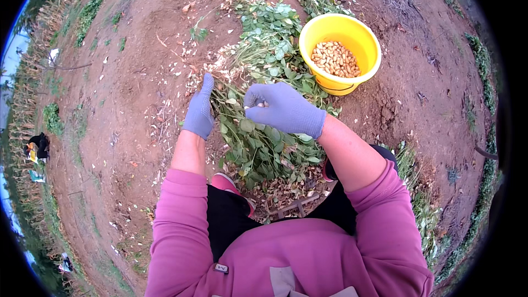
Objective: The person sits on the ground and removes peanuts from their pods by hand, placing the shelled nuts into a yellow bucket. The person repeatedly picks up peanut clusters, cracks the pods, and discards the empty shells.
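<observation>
Pulled peanut plants point(264, 144) lie before me, their leafy tops towards my legs. My left hand point(201, 109), in a grey-purple dotted glove, is at their root end with the thumb up; its fingers are mostly hidden, so its hold is unclear. Over the stems, my right hand point(284, 109) wears a matching glove and is curled around a few peanuts point(262, 103), seen between thumb and fingers. A yellow plastic bucket point(369, 64) stands beyond my right hand, with peanuts in their shells point(336, 60) at its bottom.
More leafy peanut plants point(270, 29) lie beyond my hands, left of the bucket. Another row of plants point(425, 218) is at my right side. Scraps and dry leaves litter the brown soil point(136, 70). Between my pink shoes point(227, 183) a metal or wooden frame point(298, 205) shows.
</observation>
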`<move>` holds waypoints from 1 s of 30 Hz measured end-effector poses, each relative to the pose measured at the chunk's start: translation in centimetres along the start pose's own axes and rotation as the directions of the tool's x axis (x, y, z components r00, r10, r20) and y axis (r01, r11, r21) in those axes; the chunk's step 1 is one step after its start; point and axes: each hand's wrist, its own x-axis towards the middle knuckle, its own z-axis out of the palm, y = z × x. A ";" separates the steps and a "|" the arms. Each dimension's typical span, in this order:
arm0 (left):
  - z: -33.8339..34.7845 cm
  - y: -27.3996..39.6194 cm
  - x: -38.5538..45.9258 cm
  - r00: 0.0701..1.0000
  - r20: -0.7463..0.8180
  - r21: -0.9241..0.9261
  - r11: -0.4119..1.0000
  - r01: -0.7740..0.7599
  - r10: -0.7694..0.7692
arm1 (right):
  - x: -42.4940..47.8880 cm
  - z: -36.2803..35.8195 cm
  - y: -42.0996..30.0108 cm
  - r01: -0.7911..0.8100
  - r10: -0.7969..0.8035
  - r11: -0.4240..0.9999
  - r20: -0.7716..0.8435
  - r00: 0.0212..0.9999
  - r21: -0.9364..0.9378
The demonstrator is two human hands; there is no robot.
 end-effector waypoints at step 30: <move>2.0 -0.5 -1.6 0.992 -0.052 0.300 0.949 -0.093 0.114 | 2.2 5.7 2.0 -0.034 -0.095 0.856 -0.221 0.971 -0.516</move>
